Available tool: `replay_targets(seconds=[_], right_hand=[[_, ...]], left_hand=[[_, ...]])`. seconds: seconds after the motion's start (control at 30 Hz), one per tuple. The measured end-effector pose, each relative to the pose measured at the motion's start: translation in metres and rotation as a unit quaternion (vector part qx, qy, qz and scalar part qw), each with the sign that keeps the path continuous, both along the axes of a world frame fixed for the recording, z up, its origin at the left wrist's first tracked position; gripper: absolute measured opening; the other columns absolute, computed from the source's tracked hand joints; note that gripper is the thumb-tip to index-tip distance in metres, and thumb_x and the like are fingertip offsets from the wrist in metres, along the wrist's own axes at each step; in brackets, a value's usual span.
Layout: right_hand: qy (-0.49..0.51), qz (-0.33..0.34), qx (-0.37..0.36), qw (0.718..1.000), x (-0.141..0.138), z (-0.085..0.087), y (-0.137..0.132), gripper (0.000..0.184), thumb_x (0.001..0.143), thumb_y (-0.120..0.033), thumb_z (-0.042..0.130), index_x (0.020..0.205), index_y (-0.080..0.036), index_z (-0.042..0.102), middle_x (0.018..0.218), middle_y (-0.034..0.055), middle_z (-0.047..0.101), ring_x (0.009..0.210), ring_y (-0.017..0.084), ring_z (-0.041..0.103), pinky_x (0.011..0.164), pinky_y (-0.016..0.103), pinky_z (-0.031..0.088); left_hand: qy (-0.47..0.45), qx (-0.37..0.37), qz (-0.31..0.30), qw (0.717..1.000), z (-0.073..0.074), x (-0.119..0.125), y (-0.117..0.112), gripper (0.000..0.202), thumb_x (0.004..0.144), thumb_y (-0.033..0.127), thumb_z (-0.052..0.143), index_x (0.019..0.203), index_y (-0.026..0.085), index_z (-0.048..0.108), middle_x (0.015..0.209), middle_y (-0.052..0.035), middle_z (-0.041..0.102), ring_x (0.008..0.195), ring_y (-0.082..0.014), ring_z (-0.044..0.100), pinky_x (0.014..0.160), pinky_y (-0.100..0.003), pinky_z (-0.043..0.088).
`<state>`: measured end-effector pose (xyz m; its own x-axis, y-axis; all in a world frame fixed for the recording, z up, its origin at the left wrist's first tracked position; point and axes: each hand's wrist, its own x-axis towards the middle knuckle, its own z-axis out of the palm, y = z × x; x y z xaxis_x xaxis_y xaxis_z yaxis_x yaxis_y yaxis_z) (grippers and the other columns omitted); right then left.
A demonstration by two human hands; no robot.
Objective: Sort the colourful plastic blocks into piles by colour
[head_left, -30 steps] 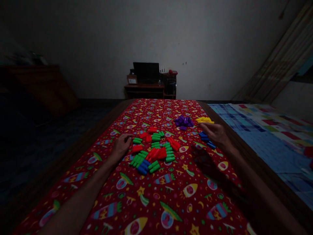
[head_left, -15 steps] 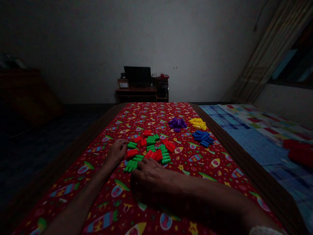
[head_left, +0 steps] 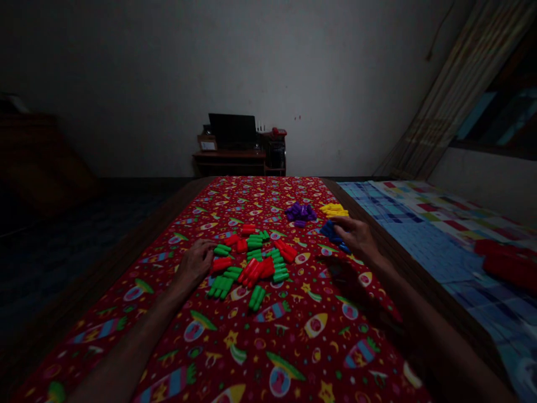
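Note:
My left hand (head_left: 196, 261) rests on the red patterned cloth, fingers loosely bent and apart. Its fingertips lie beside a pair of green tube-shaped pieces (head_left: 222, 249), with a red group (head_left: 221, 264) just below. My right hand (head_left: 356, 237) reaches over the blue tube-shaped pieces (head_left: 328, 229), thumb and fingers apart, partly covering that pile. No piece shows in its grasp. Between the hands lie mixed red pieces (head_left: 251, 272) and green pieces (head_left: 221, 287), set side by side in small groups. A green group (head_left: 257, 298) lies nearest me.
Beyond the right hand sit a yellow pile (head_left: 334, 210) and a purple pile (head_left: 301, 212). The cloth (head_left: 268, 347) covers a long table with brown edges. A bed (head_left: 398, 224) stands to the right. A desk with a monitor (head_left: 232, 130) stands against the far wall.
My right hand has moved from the red and green pieces to the blue pile at the right, uncovering a green group near me. My left hand stays by the green pair.

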<state>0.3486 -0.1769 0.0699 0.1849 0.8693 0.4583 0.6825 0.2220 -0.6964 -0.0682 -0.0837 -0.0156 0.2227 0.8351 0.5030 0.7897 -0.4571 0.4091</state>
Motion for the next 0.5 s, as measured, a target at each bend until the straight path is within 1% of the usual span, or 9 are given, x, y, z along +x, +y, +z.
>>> replay_targets(seconds=[0.03,0.1,0.17,0.23,0.33,0.43,0.47,0.5], right_hand=[[-0.007,-0.041,-0.006,0.999,0.017,-0.003,0.001,0.034,0.074,-0.025,0.052,0.098,-0.013,0.074,0.098,0.0109,0.074,0.088,0.024,0.069,0.081,0.034,0.051],[-0.021,-0.092,-0.026,0.995,0.043,-0.011,0.001,0.037,0.073,-0.026,0.051,0.099,-0.012,0.074,0.099,0.0118,0.073,0.086,0.024,0.069,0.079,0.035,0.052],[-0.034,-0.113,-0.051,0.992,0.057,-0.02,0.0,0.039,0.073,-0.027,0.049,0.099,-0.011,0.074,0.098,0.0118,0.074,0.084,0.025,0.069,0.077,0.035,0.052],[-0.053,-0.112,-0.076,0.989,0.064,-0.026,-0.002,0.04,0.073,-0.028,0.048,0.098,-0.011,0.074,0.095,0.0118,0.074,0.084,0.025,0.069,0.076,0.035,0.052],[-0.08,-0.116,-0.084,0.987,0.064,-0.028,-0.002,0.042,0.076,-0.032,0.047,0.098,-0.01,0.075,0.094,0.0138,0.074,0.085,0.027,0.068,0.076,0.035,0.051],[-0.073,-0.133,-0.04,0.988,0.052,-0.023,0.005,0.042,0.078,-0.033,0.047,0.099,-0.01,0.074,0.098,0.0155,0.073,0.088,0.028,0.068,0.079,0.036,0.05],[-0.063,-0.121,-0.025,0.99,0.042,-0.021,0.009,0.04,0.079,-0.033,0.047,0.098,-0.011,0.074,0.099,0.0146,0.073,0.088,0.028,0.068,0.08,0.036,0.049],[-0.053,-0.091,-0.017,0.994,0.03,-0.02,0.014,0.039,0.08,-0.034,0.047,0.096,-0.012,0.075,0.098,0.0131,0.073,0.088,0.027,0.068,0.08,0.036,0.05]], left_hand=[[0.0,0.001,-0.001,1.0,-0.001,-0.001,0.001,0.031,0.079,0.033,0.04,0.085,0.019,0.066,0.1,-0.0112,0.067,0.094,-0.0258,0.063,0.087,-0.038,0.051],[0.001,0.005,-0.005,1.0,-0.003,-0.002,0.002,0.03,0.08,0.033,0.04,0.087,0.019,0.066,0.102,-0.0111,0.066,0.095,-0.0257,0.063,0.088,-0.038,0.05],[0.0,0.008,-0.007,1.0,-0.005,-0.002,0.003,0.03,0.08,0.033,0.04,0.088,0.02,0.066,0.102,-0.0107,0.066,0.096,-0.0252,0.062,0.089,-0.037,0.05],[0.001,0.006,-0.005,1.0,-0.004,-0.002,0.001,0.03,0.08,0.031,0.039,0.09,0.019,0.065,0.101,-0.0106,0.067,0.096,-0.025,0.062,0.088,-0.037,0.05],[0.006,-0.004,0.002,1.0,0.0,0.0,-0.001,0.031,0.08,0.03,0.038,0.094,0.018,0.063,0.1,-0.0109,0.067,0.095,-0.0251,0.062,0.088,-0.039,0.05],[0.005,-0.016,0.014,1.0,0.002,0.003,-0.003,0.034,0.082,0.031,0.035,0.098,0.016,0.061,0.102,-0.0124,0.066,0.097,-0.0255,0.062,0.089,-0.04,0.049],[0.001,-0.018,0.02,1.0,0.003,0.004,-0.003,0.035,0.083,0.031,0.034,0.098,0.016,0.061,0.102,-0.0127,0.066,0.097,-0.0256,0.062,0.09,-0.04,0.048],[-0.003,-0.02,0.024,1.0,0.003,0.004,-0.003,0.036,0.084,0.032,0.032,0.099,0.016,0.061,0.102,-0.0128,0.066,0.098,-0.0255,0.062,0.091,-0.04,0.048]])
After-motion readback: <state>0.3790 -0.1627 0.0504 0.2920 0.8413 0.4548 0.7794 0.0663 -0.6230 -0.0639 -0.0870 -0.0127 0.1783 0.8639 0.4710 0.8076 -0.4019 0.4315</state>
